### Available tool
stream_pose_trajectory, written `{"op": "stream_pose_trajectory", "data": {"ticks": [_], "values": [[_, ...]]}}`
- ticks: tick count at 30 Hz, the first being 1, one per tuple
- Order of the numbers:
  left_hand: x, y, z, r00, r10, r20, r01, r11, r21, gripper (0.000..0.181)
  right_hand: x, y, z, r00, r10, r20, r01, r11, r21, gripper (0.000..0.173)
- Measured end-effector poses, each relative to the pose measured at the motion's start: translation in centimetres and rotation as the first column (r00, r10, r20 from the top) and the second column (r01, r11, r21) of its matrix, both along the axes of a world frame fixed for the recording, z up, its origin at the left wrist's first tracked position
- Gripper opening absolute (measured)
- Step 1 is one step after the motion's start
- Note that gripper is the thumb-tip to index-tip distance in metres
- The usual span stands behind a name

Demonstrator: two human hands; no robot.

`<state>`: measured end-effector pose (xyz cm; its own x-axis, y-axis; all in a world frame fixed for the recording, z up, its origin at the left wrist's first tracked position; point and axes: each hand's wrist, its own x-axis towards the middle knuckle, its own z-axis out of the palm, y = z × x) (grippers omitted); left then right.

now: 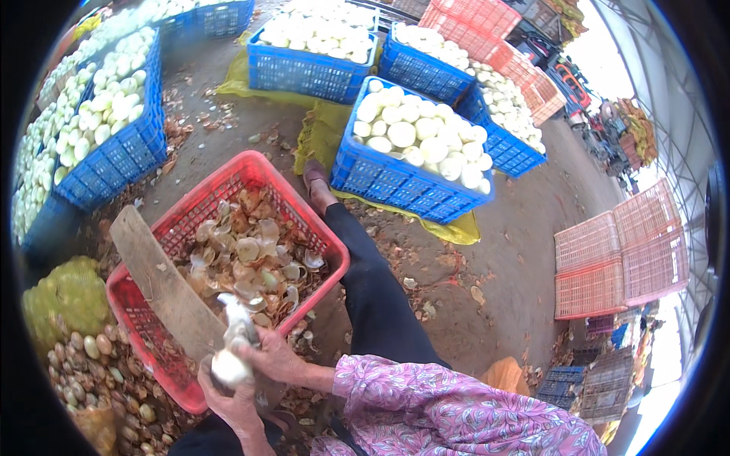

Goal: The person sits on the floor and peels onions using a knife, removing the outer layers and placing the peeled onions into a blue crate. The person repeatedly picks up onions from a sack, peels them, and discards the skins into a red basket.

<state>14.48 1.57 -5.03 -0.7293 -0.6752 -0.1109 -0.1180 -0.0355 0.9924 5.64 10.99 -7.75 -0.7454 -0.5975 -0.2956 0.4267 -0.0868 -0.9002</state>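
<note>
A peeled white onion [230, 367] sits in my left hand [231, 399], whose fingers curl around it from below. My right hand [274, 356] is at the onion's upper right side and grips a blurred, pale-and-grey tool or cloth-like thing [236, 319]; its exact kind cannot be told. Both hands are over the near edge of a red plastic basket [336, 256]. Brown and translucent onion skins [256, 251] lie heaped in the basket. Across it rests a wooden board [165, 279], its near end close to my hands.
Unpeeled onions [102, 345] lie on the ground at the lower left, beside a yellow-green mesh sack [68, 296]. Blue crates [410, 182] of peeled onions stand ahead and to the left. Stacked red crates [621, 251] are at the right. My leg extends along the basket's right side.
</note>
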Motion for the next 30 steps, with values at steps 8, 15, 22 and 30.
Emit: {"op": "stream_pose_trajectory", "data": {"ticks": [8,15,22,30], "values": [[0.3,-0.5,-0.6,0.984,-0.148,0.098,0.169,0.953,-0.251,0.091,-0.5,-0.3,-1.5,0.993,0.113,0.031,-0.113,0.994,-0.006,0.031],[0.8,-3.4,-0.8,0.992,0.075,-0.098,-0.007,0.828,0.560,0.079,-4.7,0.5,4.8,0.695,-0.183,0.695,0.218,0.975,0.039,0.015],[0.5,-4.8,-0.4,0.966,-0.098,0.239,0.139,0.978,-0.159,0.076,-8.6,1.0,2.2,0.852,0.285,-0.439,0.031,0.810,0.586,0.013],[-0.2,-3.5,-1.2,0.942,-0.114,0.317,0.238,0.891,-0.387,0.094,-2.4,-2.5,3.5,0.694,0.420,-0.584,-0.264,0.904,0.335,0.024]]}}
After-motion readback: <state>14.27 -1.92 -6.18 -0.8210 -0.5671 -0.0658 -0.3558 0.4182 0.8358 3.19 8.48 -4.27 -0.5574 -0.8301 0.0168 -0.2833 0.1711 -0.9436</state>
